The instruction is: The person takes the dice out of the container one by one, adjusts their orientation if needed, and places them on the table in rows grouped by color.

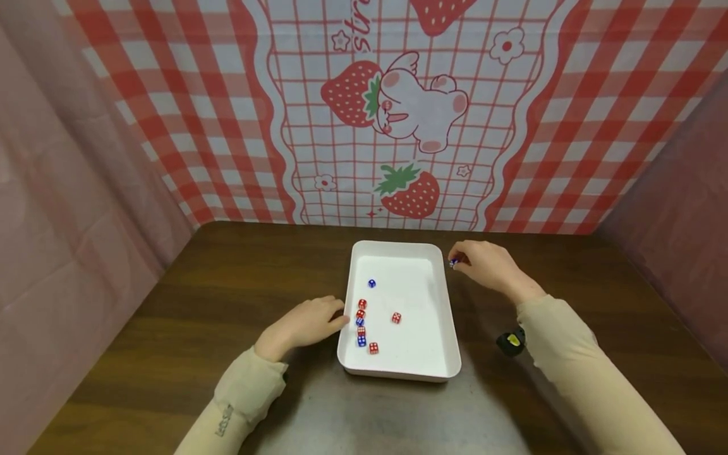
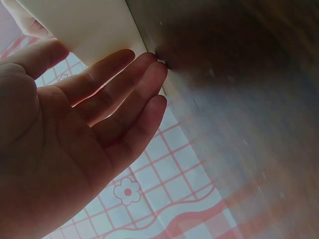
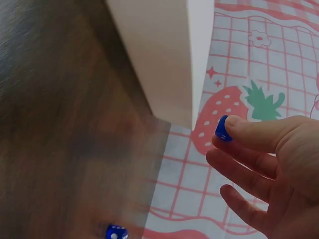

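Observation:
My right hand (image 1: 483,262) pinches a blue die (image 3: 223,129) between thumb and forefinger, just outside the far right corner of a white tray (image 1: 449,309). A second blue die (image 3: 116,232) lies on the table, seen only in the right wrist view. My left hand (image 1: 307,321) rests along the tray's left side with fingers loosely extended, the thumb at the rim and nothing held. Inside the tray, several red and blue dice line the left wall, among them a red die (image 1: 362,304) and a blue die (image 1: 361,341). Another red die (image 1: 396,318) sits near the middle.
The tray stands on a dark wooden table (image 1: 256,272). A strawberry-print cloth (image 1: 398,126) hangs behind the table's far edge, and pink curtains (image 1: 68,221) flank both sides. A black band with a yellow-green patch (image 1: 512,342) is at my right wrist.

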### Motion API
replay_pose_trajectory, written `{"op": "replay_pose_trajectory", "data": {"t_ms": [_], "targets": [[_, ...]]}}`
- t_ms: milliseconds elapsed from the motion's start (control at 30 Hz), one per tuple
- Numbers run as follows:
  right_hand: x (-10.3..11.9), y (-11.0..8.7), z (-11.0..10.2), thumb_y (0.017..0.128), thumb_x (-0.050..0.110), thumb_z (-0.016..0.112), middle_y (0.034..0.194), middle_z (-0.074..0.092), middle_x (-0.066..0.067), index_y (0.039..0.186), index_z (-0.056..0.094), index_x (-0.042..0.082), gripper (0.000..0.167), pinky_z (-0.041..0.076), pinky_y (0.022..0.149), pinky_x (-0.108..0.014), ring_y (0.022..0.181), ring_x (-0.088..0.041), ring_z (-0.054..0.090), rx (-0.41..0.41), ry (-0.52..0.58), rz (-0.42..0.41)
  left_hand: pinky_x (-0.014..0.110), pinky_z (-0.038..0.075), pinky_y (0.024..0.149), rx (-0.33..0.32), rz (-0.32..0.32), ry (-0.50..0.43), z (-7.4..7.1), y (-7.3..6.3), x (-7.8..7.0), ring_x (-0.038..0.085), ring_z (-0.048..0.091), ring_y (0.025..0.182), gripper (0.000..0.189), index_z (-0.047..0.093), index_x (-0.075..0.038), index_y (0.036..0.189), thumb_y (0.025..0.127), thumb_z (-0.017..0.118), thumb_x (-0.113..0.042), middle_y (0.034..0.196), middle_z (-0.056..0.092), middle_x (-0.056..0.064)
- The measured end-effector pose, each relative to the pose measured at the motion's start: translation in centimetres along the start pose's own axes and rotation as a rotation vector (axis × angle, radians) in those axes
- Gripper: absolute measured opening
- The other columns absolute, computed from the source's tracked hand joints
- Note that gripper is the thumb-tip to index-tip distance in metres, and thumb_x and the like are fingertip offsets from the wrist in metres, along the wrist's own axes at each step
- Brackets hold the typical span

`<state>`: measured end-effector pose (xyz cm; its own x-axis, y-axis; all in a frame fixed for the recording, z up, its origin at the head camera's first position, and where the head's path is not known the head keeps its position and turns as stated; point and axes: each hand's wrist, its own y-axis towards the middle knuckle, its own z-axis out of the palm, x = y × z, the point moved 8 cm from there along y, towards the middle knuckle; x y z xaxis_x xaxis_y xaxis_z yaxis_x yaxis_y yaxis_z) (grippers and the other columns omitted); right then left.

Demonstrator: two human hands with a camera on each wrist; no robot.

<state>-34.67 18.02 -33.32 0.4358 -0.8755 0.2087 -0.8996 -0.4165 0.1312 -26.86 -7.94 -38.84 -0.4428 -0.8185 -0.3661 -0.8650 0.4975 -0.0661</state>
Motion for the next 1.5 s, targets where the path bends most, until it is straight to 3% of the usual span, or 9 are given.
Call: {"op": "replay_pose_trajectory", "data": {"t_ms": [700,1033,1500], "targets": [[-3.4,-3.0,-0.2,0.081,0.014,0.064,0.089,0.061,-0.005,0.094,0.067,0.009,0.014,0.048,0.067,-0.043,0.077,-0.020,0.060,-0.026,-0.119,0.017,0.036,0.044,0.073,-0.007,-0.009,-0.002,0.1,0.0,0.1,0.017,0.052,0.077,0.024,0.062,-0.009,0.099,0.092,0.051,-0.030,0.088,0.056,0.003],[-5.1,-4.0,0.0,0.079,0.013,0.065,0.085,0.060,-0.004,0.089,0.066,0.012,0.010,0.045,0.061,-0.042,0.071,-0.017,0.056,-0.002,-0.117,0.037,0.037,0.044,0.075,-0.008,-0.003,-0.001,0.1,-0.1,0.2,0.018,0.054,0.079,0.025,0.062,-0.009,0.100,0.092,0.051,-0.030,0.090,0.057,0.004],[-7.1,-4.8,1.2,0.077,0.012,0.067,0.085,0.062,-0.005,0.091,0.066,0.010,0.014,0.046,0.064,-0.045,0.074,-0.018,0.056,0.070,-0.074,0.097,0.037,0.044,0.074,-0.005,0.001,-0.001,0.0,-0.1,0.0,0.017,0.053,0.078,0.025,0.061,-0.009,0.101,0.092,0.051,-0.030,0.090,0.057,0.004]]}}
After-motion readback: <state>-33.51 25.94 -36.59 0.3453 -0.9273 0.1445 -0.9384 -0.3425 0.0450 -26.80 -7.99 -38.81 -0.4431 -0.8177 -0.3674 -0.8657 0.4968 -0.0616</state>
